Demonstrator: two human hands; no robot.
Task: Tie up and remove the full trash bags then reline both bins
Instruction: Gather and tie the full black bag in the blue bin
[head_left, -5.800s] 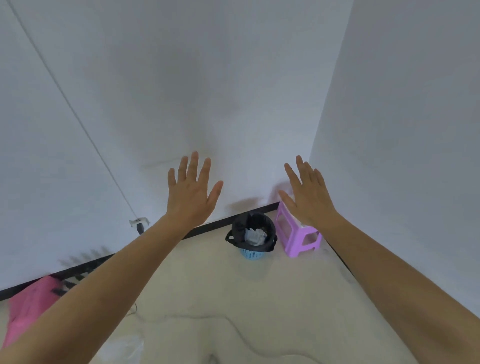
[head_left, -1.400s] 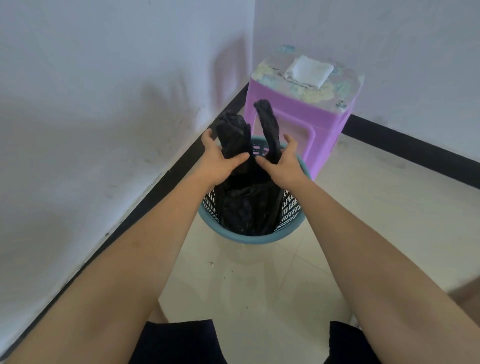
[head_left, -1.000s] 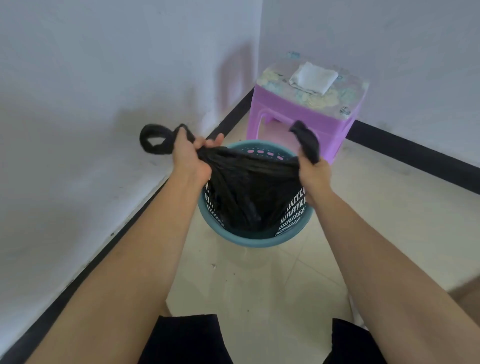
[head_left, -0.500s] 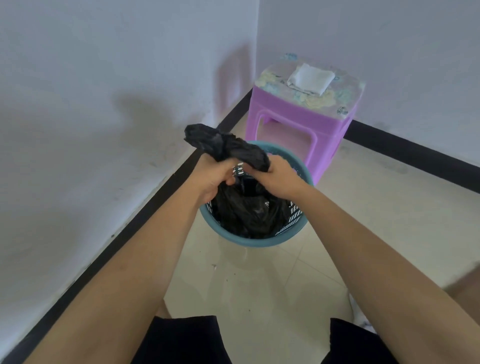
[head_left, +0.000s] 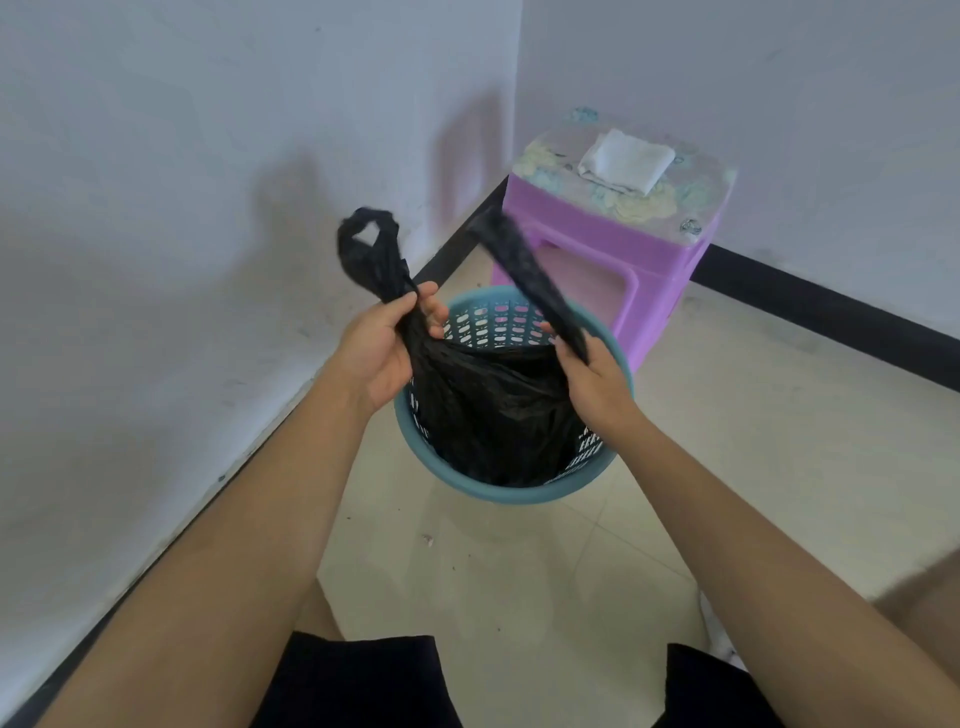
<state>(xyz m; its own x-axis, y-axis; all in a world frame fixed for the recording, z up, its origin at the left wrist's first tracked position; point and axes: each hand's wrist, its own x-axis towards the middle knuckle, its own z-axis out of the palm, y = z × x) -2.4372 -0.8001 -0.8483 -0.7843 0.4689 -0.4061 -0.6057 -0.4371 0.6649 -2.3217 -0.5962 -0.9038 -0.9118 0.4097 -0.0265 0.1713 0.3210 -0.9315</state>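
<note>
Head view: the left hand (head_left: 382, 349) and right hand (head_left: 592, 375) each pinch a handle of the black trash bag (head_left: 493, 410), which sits below them in the blue bin (head_left: 524, 493). To knot well, cross the handles between the hands and pull snug.

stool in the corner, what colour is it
Purple stool, with a pale floral top; head view.

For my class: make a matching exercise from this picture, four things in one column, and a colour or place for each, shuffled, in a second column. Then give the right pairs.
Things:
1. trash bag
2. bin
3. stool
4. folded cloth

Descriptions:
A. purple, in the corner
B. black, a handle in each hand
C. white, lying on the stool top
D. blue, perforated, on the floor

Pairs: 1-B, 2-D, 3-A, 4-C
</note>
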